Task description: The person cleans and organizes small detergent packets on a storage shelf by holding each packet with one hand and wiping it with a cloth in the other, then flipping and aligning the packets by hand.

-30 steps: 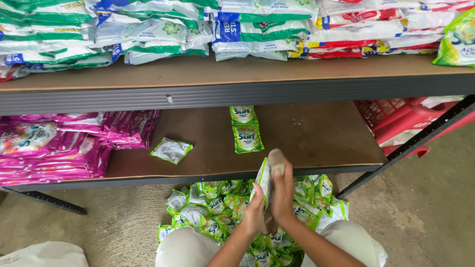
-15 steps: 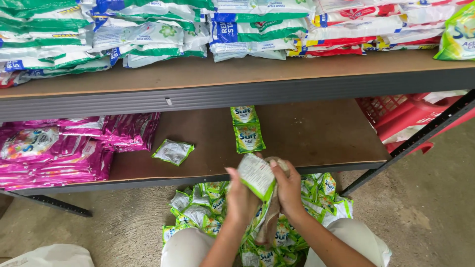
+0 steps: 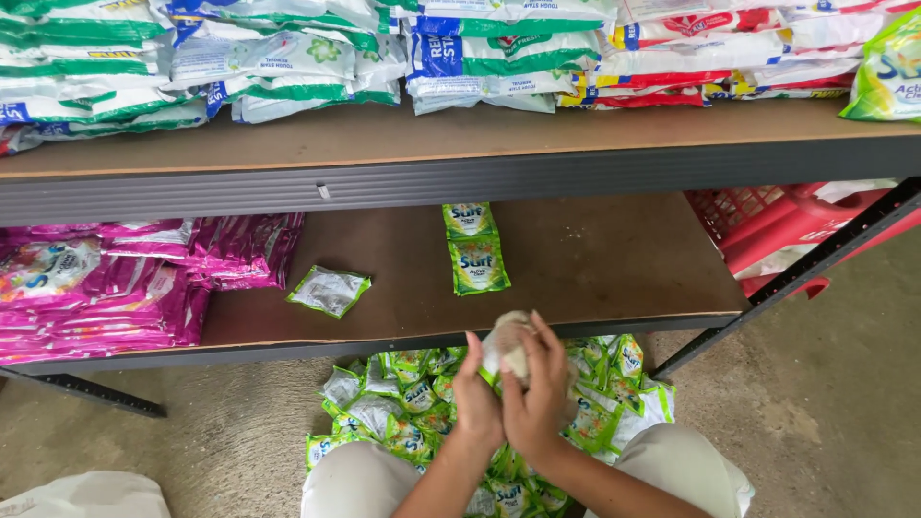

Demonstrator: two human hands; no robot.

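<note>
Fingers [image 3: 552,350] of the right hand [image 3: 537,403] curl over the top of a small pale sachet [image 3: 507,343], and the left hand [image 3: 477,398] pinches its near edge from the other side, so both hands close on it just in front of the lower shelf [image 3: 595,259]. The step looks like gathering sachets into the hands above the heap; setting this one down would call for a short reach forward onto the bare board. Below the wrists lies a pile of green sachets [image 3: 403,412] on the floor, between the person's knees. On the lower shelf stand two green sachets [image 3: 472,247] in a row, a crumpled silver-green one [image 3: 329,291] to their left, and pink packets [image 3: 106,288] stacked further left. Green, blue and red bags [image 3: 288,58] crowd the upper shelf, and a red basket [image 3: 767,225] sits at right.
</note>
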